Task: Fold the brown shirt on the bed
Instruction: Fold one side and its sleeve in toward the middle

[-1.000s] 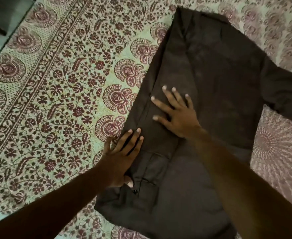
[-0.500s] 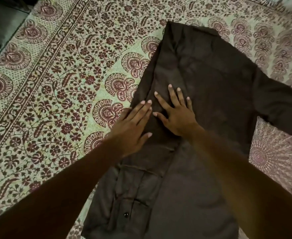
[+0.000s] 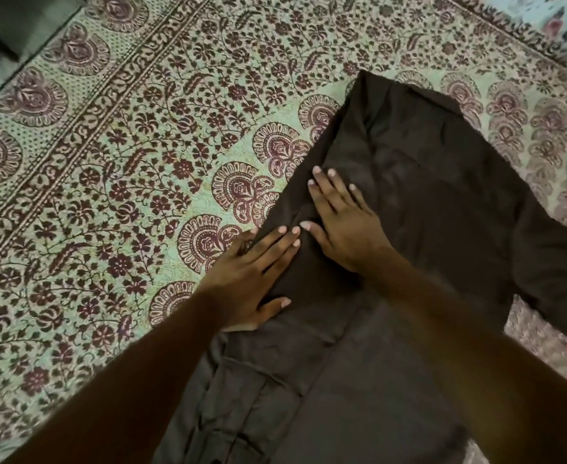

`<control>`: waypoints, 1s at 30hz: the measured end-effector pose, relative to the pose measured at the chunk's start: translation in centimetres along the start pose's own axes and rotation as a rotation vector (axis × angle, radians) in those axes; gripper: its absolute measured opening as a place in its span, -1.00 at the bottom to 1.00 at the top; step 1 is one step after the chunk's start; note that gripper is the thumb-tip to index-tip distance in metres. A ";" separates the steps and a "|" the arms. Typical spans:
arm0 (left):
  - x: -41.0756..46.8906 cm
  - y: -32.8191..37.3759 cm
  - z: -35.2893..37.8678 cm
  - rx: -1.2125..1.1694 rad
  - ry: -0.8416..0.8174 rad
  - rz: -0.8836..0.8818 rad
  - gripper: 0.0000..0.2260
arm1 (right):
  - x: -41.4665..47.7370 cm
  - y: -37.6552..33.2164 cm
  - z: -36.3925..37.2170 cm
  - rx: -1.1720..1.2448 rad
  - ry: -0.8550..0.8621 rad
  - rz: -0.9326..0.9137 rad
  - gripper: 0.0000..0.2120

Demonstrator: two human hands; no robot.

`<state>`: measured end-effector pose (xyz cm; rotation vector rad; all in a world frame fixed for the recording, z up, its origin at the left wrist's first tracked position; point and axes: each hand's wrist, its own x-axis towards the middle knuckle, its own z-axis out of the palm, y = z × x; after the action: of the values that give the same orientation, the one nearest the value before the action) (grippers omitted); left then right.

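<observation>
Two flat hands press on the brown shirt point(image 3: 426, 229), which lies spread on the patterned bedsheet point(image 3: 124, 195) toward the right of the view. Its long axis runs from the near bottom edge of the view up and away to a far end near the top centre. The left side of the garment is already turned inward, making a long straight folded edge that slants along the sheet. One sleeve point(image 3: 556, 262) reaches out to the right, still unfolded and lying flat on the sheet.

The left hand point(image 3: 252, 279) lies palm down across that folded edge, fingers together and extended, gripping nothing; its heel sits over the sheet and its fingertips over the cloth. The right hand point(image 3: 342, 226) rests just beyond and beside it, palm down with fingers spread, fully on the fabric and also closed on nothing. The thumb of the right hand nearly meets the left fingertips.

Judging by this, the step in hand is smoothing the first lengthwise fold. The open sleeve lies well apart from both hands, off to the right, and the right hand is the nearer one to it. The next move probably means reaching across the shirt's width, at a right angle to its long axis, to bring that side over.
</observation>
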<state>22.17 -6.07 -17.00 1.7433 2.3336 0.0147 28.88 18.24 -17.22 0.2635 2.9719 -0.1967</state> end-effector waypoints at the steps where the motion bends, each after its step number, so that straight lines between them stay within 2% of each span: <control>1: 0.0 0.0 0.1 -0.009 0.003 0.005 -0.19 | 1.2 0.8 -0.1 0.016 -0.026 0.018 -0.25; 6: 0.1 -0.2 0.5 -0.038 0.010 0.016 -0.19 | 8.9 5.8 -1.7 0.001 -0.037 0.315 -0.14; 9: 0.2 -0.4 0.5 -0.043 0.000 0.023 -0.19 | 12.7 8.2 -3.5 -0.045 -0.130 0.444 -0.13; 11: 0.2 -0.5 0.5 -0.051 -0.010 0.027 -0.19 | 13.6 8.4 -4.1 -0.034 -0.124 0.504 -0.14; 15: 0.2 -0.6 0.4 -0.075 -0.027 0.028 -0.19 | 10.1 3.9 -3.5 -0.004 0.190 0.430 -0.27; 16: 0.2 -0.6 0.4 -0.079 -0.030 0.026 -0.19 | 8.6 2.5 -2.8 -0.002 0.210 0.369 -0.29; 18: 0.3 -0.6 0.2 -0.074 -0.028 0.024 -0.18 | 6.4 1.1 -1.0 0.012 0.142 0.237 -0.31; 20: 0.4 -0.6 0.3 -0.068 -0.022 0.032 -0.18 | 6.7 1.9 0.2 0.015 0.072 0.198 -0.29; 25: 0.1 -0.4 0.7 -0.084 -0.028 0.035 -0.18 | 13.1 6.7 -1.8 0.034 -0.023 0.391 -0.26; 27: 0.3 -0.6 0.4 -0.080 -0.034 0.035 -0.18 | 13.5 6.4 -2.8 0.053 0.006 0.422 -0.25; 30: 0.3 -0.7 -0.1 -0.059 -0.050 0.021 -0.17 | 9.8 2.2 -3.0 0.052 0.141 0.394 -0.28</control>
<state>21.43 -5.94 -17.02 1.7208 2.2564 0.0421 19.37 22.40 -16.15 0.8907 2.9727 -0.2139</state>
